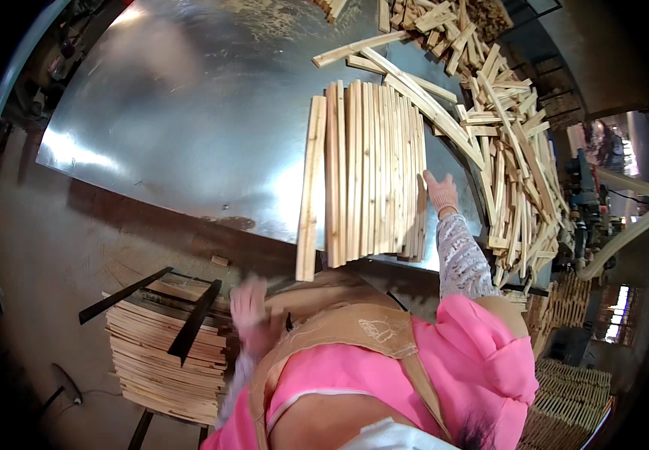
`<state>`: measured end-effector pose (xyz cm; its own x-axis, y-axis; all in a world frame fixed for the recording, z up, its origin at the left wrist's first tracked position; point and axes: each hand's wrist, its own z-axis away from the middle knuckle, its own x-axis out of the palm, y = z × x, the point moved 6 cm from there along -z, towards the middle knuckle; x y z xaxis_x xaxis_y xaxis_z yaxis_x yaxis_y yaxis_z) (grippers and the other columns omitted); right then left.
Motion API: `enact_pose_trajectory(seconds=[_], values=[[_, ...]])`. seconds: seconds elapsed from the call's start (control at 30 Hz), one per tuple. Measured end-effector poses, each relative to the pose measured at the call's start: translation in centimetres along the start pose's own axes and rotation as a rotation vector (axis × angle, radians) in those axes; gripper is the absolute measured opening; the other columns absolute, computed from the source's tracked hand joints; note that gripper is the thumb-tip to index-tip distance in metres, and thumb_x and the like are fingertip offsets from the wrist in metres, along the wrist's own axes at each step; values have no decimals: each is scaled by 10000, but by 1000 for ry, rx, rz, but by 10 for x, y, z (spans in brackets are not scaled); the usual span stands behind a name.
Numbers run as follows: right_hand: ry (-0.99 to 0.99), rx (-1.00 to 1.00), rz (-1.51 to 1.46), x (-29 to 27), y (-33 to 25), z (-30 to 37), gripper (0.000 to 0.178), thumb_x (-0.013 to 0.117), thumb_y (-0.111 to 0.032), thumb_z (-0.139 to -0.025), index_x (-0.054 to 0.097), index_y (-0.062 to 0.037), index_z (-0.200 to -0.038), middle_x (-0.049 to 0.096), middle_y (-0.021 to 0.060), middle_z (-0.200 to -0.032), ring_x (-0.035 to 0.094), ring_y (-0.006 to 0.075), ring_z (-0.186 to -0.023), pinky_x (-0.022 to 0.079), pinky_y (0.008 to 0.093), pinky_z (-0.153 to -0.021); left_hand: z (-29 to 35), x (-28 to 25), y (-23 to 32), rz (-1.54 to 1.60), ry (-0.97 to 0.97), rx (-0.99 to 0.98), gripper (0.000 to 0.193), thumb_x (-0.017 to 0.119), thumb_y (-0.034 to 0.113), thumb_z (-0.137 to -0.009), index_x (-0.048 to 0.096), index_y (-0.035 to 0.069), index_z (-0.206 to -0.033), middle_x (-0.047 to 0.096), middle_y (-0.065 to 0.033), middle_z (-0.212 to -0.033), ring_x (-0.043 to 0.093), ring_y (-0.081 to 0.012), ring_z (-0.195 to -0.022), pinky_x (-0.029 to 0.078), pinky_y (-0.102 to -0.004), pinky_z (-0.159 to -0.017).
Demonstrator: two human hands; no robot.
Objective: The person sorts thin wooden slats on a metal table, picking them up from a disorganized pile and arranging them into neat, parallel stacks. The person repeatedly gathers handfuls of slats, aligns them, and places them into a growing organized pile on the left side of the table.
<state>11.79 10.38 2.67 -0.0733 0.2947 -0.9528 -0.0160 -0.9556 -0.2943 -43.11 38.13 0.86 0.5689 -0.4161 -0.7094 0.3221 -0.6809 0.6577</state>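
A row of pale wooden strips (373, 172) lies side by side on the shiny metal tabletop (174, 127), their near ends reaching the table's front edge. One strip (310, 187) at the left lies slightly apart from the others. At the row's right side is my right hand (441, 192), fingers stretched out toward the outermost strip, with nothing seen in its grasp. My left hand (250, 304) hangs low in front of the table, near a stack of strips on a stand; motion smears its fingers.
A jumbled heap of wooden pieces (516, 172) covers the table's right side. Long strips (426, 101) lie slantwise behind the row. At lower left, a stack of strips (167, 352) sits between dark metal bars (195, 322). More stacked wood (572, 405) stands at lower right.
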Motion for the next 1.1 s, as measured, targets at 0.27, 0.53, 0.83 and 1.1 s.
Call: enact_pose_trajectory(seconds=[0.27, 0.53, 0.83, 1.1], values=[[-340, -207, -359, 52, -22, -3, 713, 678, -544, -958, 688, 50, -1353, 737, 325, -1262, 691, 470, -1233, 523, 467, -1074, -244, 205, 11, 520, -228, -392, 822, 732, 406, -1029, 391, 10, -1663, 408, -202, -1719, 433, -374, -1558, 295, -476, -1320], [-603, -329, -324, 113, -148, 58, 711, 686, -508, -952, 628, 11, -1435, 714, 311, -1256, 695, 461, -1161, 542, 493, -1063, -323, 87, -49, 3, -109, -467, 711, 755, 384, -1008, 548, -60, -1524, 628, -287, -1477, 558, -405, -1430, 482, -444, -1145], [-1150, -725, -245, 151, -333, 140, 939, 673, -485, -982, 330, 117, -1616, 486, 373, -1569, 497, 486, -1463, 404, 487, -1237, -388, -39, -187, -386, -131, -651, 773, 612, 563, -1024, 546, 2, -1551, 596, -303, -1492, 546, -455, -1413, 420, -493, -1200], [23, -781, 242, -2, -149, -213, 946, 925, -419, -679, 556, 4, -1440, 619, 264, -1412, 547, 468, -1362, 438, 527, -1177, -482, 80, -112, -14, 15, -219, 703, 715, 393, -984, 539, 30, -1559, 532, -239, -1587, 445, -407, -1524, 377, -483, -1255]])
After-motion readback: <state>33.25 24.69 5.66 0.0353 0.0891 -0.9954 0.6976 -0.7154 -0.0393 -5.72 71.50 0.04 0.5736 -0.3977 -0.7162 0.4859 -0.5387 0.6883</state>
